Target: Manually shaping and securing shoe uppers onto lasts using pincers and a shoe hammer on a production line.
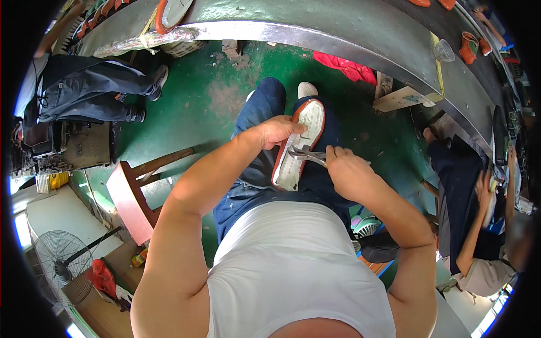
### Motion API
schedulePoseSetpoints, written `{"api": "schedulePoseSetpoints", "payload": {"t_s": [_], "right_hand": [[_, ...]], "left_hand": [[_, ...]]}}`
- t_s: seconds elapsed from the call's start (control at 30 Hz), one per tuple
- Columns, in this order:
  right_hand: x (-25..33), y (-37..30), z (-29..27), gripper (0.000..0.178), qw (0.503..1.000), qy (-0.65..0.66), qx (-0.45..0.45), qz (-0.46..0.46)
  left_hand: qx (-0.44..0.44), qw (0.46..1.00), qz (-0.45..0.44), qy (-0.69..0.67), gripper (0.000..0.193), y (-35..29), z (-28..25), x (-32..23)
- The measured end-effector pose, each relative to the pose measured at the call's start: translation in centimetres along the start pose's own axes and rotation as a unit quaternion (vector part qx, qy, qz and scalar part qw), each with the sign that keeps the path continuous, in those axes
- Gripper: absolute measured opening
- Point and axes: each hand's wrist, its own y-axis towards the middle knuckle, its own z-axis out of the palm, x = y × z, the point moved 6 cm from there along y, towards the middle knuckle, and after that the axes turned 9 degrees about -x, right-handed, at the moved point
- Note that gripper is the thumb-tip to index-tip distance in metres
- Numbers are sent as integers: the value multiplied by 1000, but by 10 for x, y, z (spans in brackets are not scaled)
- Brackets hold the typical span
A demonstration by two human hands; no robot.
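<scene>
An orange-brown shoe lies bottom up across my thighs, its pale underside facing me and its toe pointing away. My left hand is closed around the shoe's left side, with the thumb pressed on the underside. Metal pincers are gripped in my right hand, which comes in from the right. Their jaws meet the shoe's underside near its middle, just below my left thumb. What the jaw tips pinch is too small to tell.
A long metal-edged bench curves across the far side, with another orange-rimmed shoe on it. Red cloth lies beneath. A wooden stool and a fan are at left. One person stands left; another works at right.
</scene>
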Motion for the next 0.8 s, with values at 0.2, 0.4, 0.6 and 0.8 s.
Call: {"api": "schedulePoseSetpoints", "payload": {"t_s": [0.2,0.4,0.6,0.8], "right_hand": [[2,19,5,51,997,-63,39,-13],[-13,29,4,31,982,103,155,25],[-6,37,14,23,995,52,86,12],[-24,17,68,25,963,238,-96,83]], "left_hand": [[5,1000,-1,-31,41,2,-3,7],[-20,1000,-4,-7,40,-5,-5,2],[-14,999,-1,-44,42,-4,-16,7],[10,996,30,-79,39,1,-27,8]]}}
